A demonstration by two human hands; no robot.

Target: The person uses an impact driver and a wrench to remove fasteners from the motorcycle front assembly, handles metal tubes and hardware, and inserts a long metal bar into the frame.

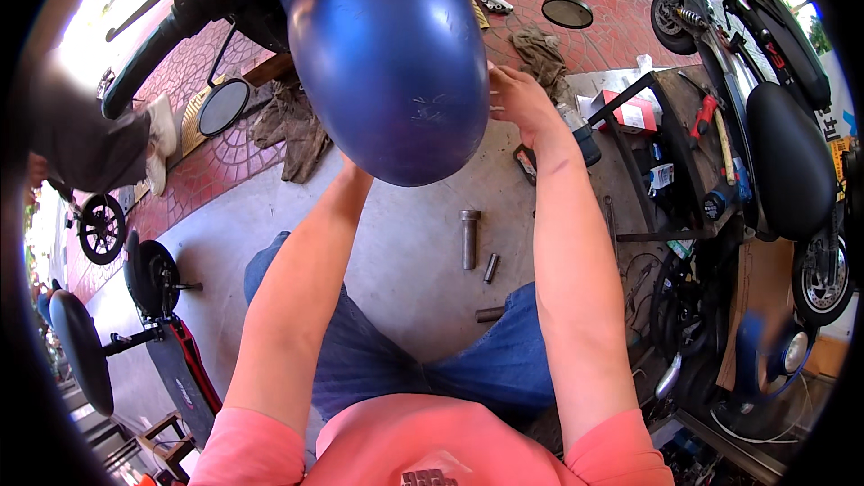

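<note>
In front of me is a large, glossy blue domed shell (391, 72), like a scooter's front fender, with pale scratches on its lower right. It stands between a black handlebar grip (144, 67) with a round mirror (223, 108) on the left and another mirror (567, 11) on the right. My left forearm (301, 279) reaches up under the shell's lower left edge, and the shell hides that hand. My right hand (520, 101) is at the shell's right side, fingers bent against its edge, tips partly hidden.
A metal socket (469, 238) and a smaller one (490, 268) lie on the grey floor between my knees. Brown rags (292, 130) lie on the left. A tool stand (684, 108) with a red-handled tool (705, 115) and parked scooters (792, 157) line the right. A person's shoe (160, 139) shows left.
</note>
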